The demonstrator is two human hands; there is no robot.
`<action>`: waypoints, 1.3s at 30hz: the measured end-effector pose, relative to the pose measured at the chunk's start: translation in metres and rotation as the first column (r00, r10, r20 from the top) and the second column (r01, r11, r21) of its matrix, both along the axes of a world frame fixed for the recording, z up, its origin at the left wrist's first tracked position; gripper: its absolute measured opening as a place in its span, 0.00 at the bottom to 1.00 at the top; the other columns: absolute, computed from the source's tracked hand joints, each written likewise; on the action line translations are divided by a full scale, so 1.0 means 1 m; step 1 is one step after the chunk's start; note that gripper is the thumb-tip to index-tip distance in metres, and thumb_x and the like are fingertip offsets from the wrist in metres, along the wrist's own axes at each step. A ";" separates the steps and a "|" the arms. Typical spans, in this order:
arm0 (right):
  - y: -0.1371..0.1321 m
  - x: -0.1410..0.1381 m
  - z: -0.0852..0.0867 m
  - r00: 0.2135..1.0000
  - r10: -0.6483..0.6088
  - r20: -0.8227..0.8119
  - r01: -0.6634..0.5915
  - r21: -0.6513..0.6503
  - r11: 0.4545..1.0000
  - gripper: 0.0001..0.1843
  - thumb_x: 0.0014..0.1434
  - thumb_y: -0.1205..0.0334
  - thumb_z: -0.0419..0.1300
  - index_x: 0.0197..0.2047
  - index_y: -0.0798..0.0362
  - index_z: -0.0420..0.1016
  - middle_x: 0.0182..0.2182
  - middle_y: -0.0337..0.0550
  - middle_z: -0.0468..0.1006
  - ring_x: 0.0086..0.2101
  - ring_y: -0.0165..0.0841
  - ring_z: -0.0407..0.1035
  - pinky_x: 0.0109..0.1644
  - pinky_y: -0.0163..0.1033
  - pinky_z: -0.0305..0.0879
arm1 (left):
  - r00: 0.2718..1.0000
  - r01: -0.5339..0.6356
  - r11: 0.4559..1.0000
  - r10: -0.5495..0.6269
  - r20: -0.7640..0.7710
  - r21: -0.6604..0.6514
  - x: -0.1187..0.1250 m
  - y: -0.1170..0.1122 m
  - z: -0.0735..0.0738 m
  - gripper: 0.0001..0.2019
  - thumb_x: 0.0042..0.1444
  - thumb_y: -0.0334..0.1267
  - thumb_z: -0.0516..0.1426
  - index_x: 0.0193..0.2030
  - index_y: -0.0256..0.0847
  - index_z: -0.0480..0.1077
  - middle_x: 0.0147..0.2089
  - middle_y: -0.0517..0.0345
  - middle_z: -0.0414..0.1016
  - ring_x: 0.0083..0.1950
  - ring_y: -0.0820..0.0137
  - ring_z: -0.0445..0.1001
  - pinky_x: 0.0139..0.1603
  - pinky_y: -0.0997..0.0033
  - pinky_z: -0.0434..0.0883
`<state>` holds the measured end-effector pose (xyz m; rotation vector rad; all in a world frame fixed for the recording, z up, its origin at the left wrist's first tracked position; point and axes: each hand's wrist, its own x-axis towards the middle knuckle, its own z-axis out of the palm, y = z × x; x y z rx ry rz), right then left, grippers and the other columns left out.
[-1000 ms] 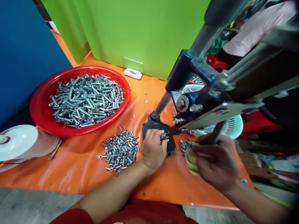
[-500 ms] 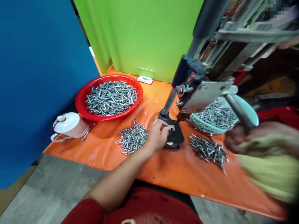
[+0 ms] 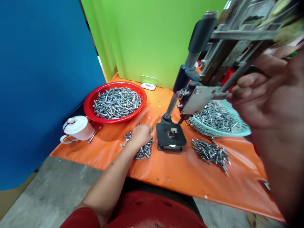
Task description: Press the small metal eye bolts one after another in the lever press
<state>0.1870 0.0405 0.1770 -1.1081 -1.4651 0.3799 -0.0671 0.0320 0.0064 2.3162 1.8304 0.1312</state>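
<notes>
Left hand (image 3: 142,135) rests palm-down on the small pile of metal parts (image 3: 140,148) lying loose on the orange table (image 3: 180,177), just left of the press base (image 3: 170,137). I cannot tell whether its fingers are spread or pinching a part; they are hidden under the hand. The parts are short, dull-grey, tube-like pieces, some with a ring at 1 end. I see 1 small piece (image 3: 172,132) seated in the base's centre. Right hand (image 3: 263,95) is raised, fingers wrapped round the press lever (image 3: 234,79). The red bowl (image 3: 93,100) and teal basket (image 3: 237,131) hold more parts; a second loose pile (image 3: 211,154) lies right of the base.
</notes>
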 end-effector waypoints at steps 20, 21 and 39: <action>-0.098 -0.020 -0.170 0.912 0.371 0.177 -0.202 -0.594 0.779 0.14 0.60 0.52 0.54 0.42 0.52 0.73 0.27 0.40 0.74 0.27 0.28 0.71 0.32 0.32 0.69 | 0.999 0.006 0.998 -0.003 -0.054 0.061 0.001 0.001 -0.003 0.12 0.55 0.32 0.50 0.39 0.35 0.74 0.39 0.45 0.76 0.41 0.60 0.76 0.41 0.65 0.69; -0.098 -0.021 -0.171 0.905 0.383 0.187 -0.208 -0.591 0.779 0.14 0.60 0.52 0.54 0.41 0.52 0.73 0.27 0.40 0.74 0.27 0.28 0.71 0.31 0.32 0.69 | 0.999 -0.013 0.998 0.015 -0.030 0.061 0.000 0.001 -0.003 0.11 0.55 0.33 0.51 0.38 0.35 0.74 0.39 0.45 0.76 0.41 0.60 0.75 0.41 0.65 0.69; -0.064 -0.038 -0.162 0.961 0.163 -0.224 -0.265 -0.567 0.780 0.16 0.52 0.49 0.62 0.36 0.55 0.74 0.26 0.40 0.73 0.26 0.27 0.66 0.29 0.33 0.64 | 0.335 0.243 0.937 0.162 0.928 -0.251 0.046 -0.034 0.002 0.10 0.50 0.40 0.59 0.36 0.36 0.75 0.27 0.61 0.72 0.28 0.77 0.65 0.32 0.76 0.63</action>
